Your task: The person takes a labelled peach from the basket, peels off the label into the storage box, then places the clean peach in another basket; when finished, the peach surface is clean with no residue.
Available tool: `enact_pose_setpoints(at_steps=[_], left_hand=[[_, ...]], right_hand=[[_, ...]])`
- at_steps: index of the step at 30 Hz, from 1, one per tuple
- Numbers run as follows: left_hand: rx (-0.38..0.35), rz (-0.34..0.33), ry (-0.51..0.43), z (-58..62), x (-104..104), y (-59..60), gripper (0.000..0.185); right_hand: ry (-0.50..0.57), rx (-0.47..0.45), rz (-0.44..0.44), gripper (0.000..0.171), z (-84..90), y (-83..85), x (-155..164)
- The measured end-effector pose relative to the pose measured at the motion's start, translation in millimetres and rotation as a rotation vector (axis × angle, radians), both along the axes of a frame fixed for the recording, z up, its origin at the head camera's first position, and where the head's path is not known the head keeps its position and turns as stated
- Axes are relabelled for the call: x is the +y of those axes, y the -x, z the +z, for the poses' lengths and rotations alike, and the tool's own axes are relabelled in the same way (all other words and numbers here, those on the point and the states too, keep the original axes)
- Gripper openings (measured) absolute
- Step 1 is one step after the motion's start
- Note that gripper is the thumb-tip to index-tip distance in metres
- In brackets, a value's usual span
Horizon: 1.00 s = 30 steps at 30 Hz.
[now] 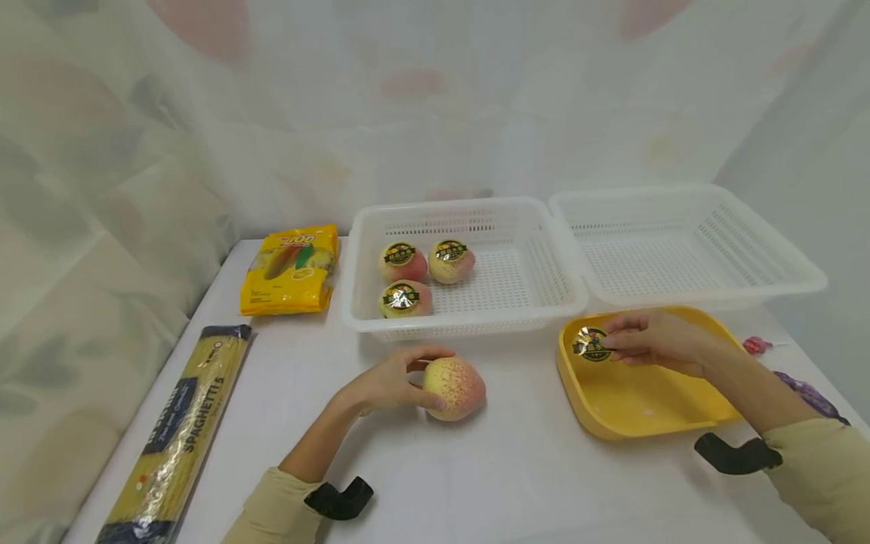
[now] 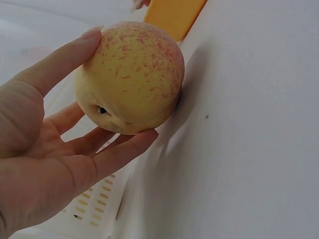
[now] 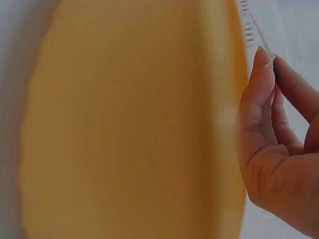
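My left hand [image 1: 390,384] grips a yellow and pink peach [image 1: 457,389] from its left side, low over the white table. In the left wrist view the thumb lies along one side of the peach [image 2: 134,79] and the fingers curve under the other; a small dark stem hollow shows. Over the yellow tray [image 1: 646,423], my right hand [image 1: 659,344] pinches a round, shiny black and gold sticker [image 1: 591,344] between thumb and fingertips. In the right wrist view the sticker appears edge-on as a thin sliver [image 3: 260,35]. No sticker shows on the held peach.
A white basket [image 1: 465,325] holds three stickered peaches [image 1: 402,263] at its left. Another white basket [image 1: 707,295] stands beside it. A yellow snack bag [image 1: 291,272] and a spaghetti pack [image 1: 180,438] lie left. Red [image 1: 756,345] and purple [image 1: 809,394] wrapped items lie right.
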State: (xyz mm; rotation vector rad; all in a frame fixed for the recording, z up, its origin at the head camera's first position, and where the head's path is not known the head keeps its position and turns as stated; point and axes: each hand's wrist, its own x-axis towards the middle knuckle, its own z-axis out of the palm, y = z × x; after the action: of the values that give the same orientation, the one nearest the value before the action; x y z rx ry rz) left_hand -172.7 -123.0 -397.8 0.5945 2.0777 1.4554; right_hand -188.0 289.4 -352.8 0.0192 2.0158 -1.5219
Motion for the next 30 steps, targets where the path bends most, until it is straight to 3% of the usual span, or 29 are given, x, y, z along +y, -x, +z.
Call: enact_pose_setpoints(at_steps=[7,13,21,26,30], left_hand=[[0.005,-0.002,-0.022,-0.6,-1,0.8,0.066],[0.0,0.0,-0.024,-1.8,0,0.6,0.065],[-0.002,-0.003,-0.027,-0.7,0,-0.1,0.065],[-0.004,-0.004,-0.03,-0.6,0,-0.2,0.065],[-0.003,-0.005,-0.03,-0.9,0,0.1,0.065]], right_hand=[[-0.012,-0.05,-0.021,0.033,-32.3,1.3,2],[-0.03,-0.04,-0.025,0.03,-42.7,2.5,-5],[-0.197,0.105,-0.035,0.034,-44.2,0.0,-17],[-0.374,0.272,-0.021,0.036,-42.8,-1.2,-20],[-0.379,0.294,-0.008,0.043,-40.2,0.3,-14]])
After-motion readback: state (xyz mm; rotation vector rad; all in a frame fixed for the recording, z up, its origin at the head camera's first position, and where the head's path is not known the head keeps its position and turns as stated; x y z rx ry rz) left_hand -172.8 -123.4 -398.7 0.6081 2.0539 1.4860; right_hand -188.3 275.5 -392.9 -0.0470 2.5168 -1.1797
